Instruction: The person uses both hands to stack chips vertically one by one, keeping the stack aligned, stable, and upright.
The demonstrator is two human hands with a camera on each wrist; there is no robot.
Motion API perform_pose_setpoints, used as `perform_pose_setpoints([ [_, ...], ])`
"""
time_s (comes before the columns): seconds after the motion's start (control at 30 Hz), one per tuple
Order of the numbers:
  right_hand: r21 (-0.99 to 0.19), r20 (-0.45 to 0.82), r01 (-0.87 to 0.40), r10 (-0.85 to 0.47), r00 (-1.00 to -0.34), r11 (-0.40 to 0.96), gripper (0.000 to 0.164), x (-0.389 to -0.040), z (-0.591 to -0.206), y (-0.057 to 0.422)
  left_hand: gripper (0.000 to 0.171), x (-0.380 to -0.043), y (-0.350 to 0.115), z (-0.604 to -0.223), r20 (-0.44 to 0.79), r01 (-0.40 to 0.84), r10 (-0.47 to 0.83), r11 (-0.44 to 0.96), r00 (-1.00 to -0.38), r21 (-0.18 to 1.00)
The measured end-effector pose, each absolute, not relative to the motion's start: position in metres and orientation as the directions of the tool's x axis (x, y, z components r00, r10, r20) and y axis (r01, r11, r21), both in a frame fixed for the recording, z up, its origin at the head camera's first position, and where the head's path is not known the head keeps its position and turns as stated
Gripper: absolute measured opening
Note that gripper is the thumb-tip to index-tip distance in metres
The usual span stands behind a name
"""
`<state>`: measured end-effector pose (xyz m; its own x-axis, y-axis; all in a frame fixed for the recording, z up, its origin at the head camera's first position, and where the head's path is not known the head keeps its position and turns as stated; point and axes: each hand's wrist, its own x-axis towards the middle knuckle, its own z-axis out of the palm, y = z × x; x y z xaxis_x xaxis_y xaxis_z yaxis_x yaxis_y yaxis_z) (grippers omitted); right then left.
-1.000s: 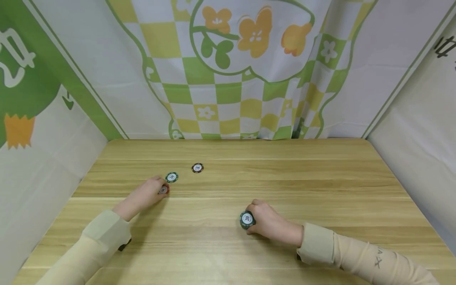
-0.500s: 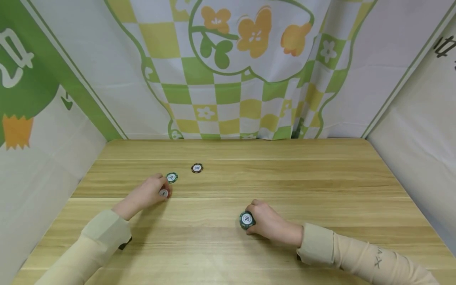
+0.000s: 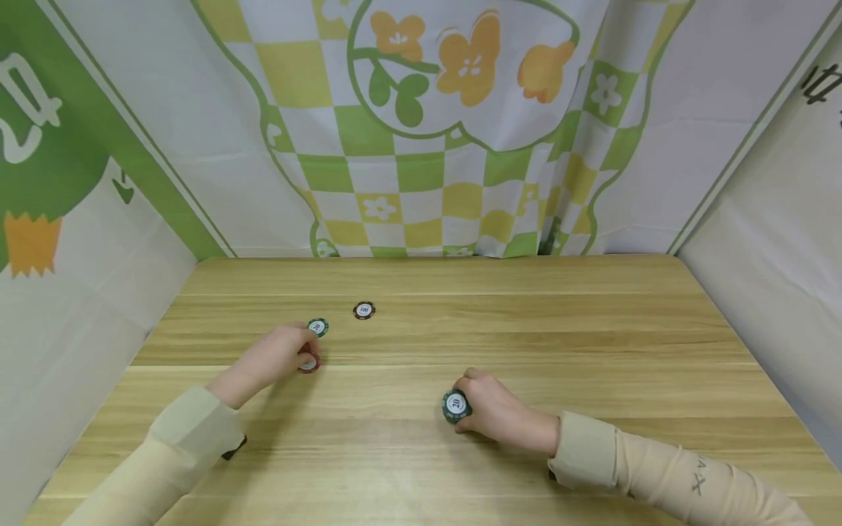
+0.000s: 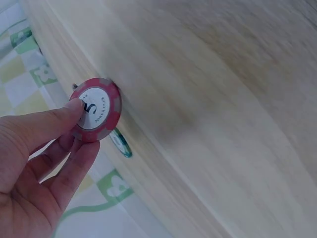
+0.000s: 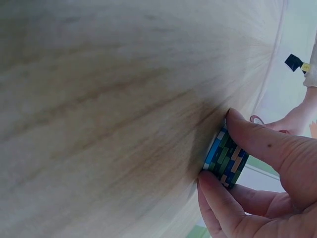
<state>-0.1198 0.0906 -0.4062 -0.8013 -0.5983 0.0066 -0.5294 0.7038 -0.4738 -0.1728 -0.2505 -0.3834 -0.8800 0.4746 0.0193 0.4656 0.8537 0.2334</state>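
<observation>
Between thumb and fingers, my left hand pinches a red poker chip, its white centre marked 5 partly under the thumb. The head view shows this hand just nearer than a green poker chip lying flat on the table. To the right, my right hand grips a stack of poker chips, topped by a green one marked 20. In the right wrist view the stack stands on the wood, with blue, green and tan edges between thumb and fingers.
A dark poker chip marked 100 lies flat behind the green one. The wooden table reaches back to a checked, flowered cloth. White and green cloth walls flank it on both sides.
My left hand has turned and shifted slightly right and toward me, bringing the red poker chip a little away from the green one. The right hand and its stack have stayed still.
</observation>
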Motion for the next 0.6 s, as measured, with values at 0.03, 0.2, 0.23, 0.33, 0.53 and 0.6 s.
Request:
perform_pose_setpoints([
  [0.03, -0.474, 0.005, -0.528, -0.597, -0.802, 0.705, 0.041, -0.12, -0.406, 0.091, 0.012, -0.172, -0.249, -0.383, 0.025, 0.476, 0.483, 0.851, -0.875, 0.223],
  [0.2, -0.47, 0.002, -0.526, -0.595, -0.804, 0.709, 0.041, -0.12, -0.407, 0.09, 0.015, -0.169, -0.241, -0.381, 0.054, 0.518, 0.518, 0.833, -0.853, 0.194],
  [0.23, -0.471, 0.003, -0.526, -0.595, -0.804, 0.708, 0.041, -0.12, -0.407, 0.091, 0.016, -0.168, -0.239, -0.38, 0.055, 0.522, 0.522, 0.832, -0.851, 0.19],
  [0.33, -0.468, 0.003, -0.527, -0.595, -0.804, 0.709, 0.042, -0.12, -0.407, 0.091, 0.016, -0.166, -0.233, -0.379, 0.053, 0.523, 0.524, 0.831, -0.85, 0.19],
  [0.53, -0.465, -0.007, -0.527, -0.598, -0.801, 0.711, 0.042, -0.12, -0.406, 0.091, 0.015, -0.16, -0.22, -0.379, 0.053, 0.556, 0.556, 0.811, -0.829, 0.181],
  [0.6, -0.467, -0.008, -0.526, -0.599, -0.801, 0.711, 0.041, -0.12, -0.406, 0.091, 0.015, -0.158, -0.216, -0.38, 0.054, 0.569, 0.57, 0.801, -0.82, 0.186],
])
